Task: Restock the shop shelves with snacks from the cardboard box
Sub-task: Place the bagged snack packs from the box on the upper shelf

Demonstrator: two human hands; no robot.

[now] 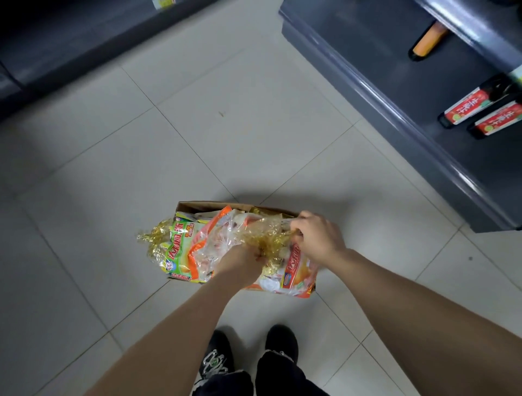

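Both hands are reaching down into the cardboard box (188, 205) on the floor, the left hand (240, 264) curling into the snack bags (210, 244) and the right hand (317, 238) pinching a gold bag top, nearer the shelf (395, 118) on the right.

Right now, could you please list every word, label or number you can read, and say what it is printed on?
No text can be quoted with confidence.
Green and yellow snack bag: large white Chinese characters, too blurred to read.
Red-banded snack bag: white characters, tilted and blurred, unreadable.
Two dark bottles on the right shelf: white characters on red labels, too blurred.
Cropped label, top left: too small.
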